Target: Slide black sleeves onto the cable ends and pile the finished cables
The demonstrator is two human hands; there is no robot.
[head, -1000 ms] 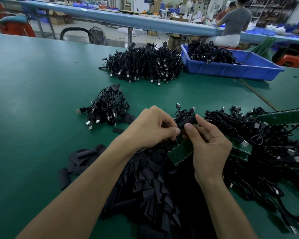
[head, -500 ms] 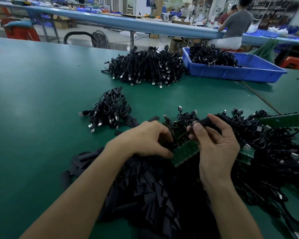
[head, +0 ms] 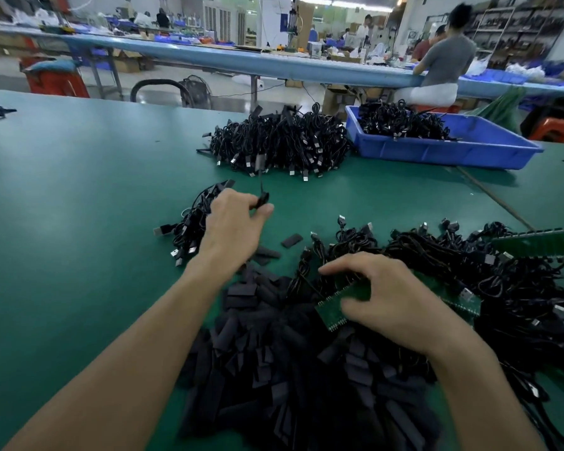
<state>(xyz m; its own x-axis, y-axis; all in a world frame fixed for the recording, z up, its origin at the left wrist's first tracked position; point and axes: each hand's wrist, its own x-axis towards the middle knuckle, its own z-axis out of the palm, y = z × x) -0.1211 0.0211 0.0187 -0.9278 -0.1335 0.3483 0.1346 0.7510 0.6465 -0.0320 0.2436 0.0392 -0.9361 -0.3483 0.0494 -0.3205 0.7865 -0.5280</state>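
Observation:
My left hand (head: 233, 224) pinches a black sleeved cable (head: 263, 199) between thumb and fingers, just above the right edge of a small pile of finished cables (head: 188, 227). My right hand (head: 383, 296) lies lower right with its fingers curled over a green circuit-board strip (head: 334, 309) and the cables plugged into it; the thumb presses on the strip. Beneath both forearms spreads a big heap of flat black sleeves (head: 274, 369). A tangle of black cables (head: 469, 271) fills the right side.
A larger cable pile (head: 280, 141) lies at the back beside a blue bin (head: 437, 154) holding more cables. Another green strip (head: 534, 242) sits on the tangle at right. A loose sleeve (head: 292, 239) lies between my hands. A person sits beyond the bin.
My left hand has left the sleeve heap and moved up-left to the small pile, now holding a cable. My right hand has dropped from holding the cable down onto the green strip.

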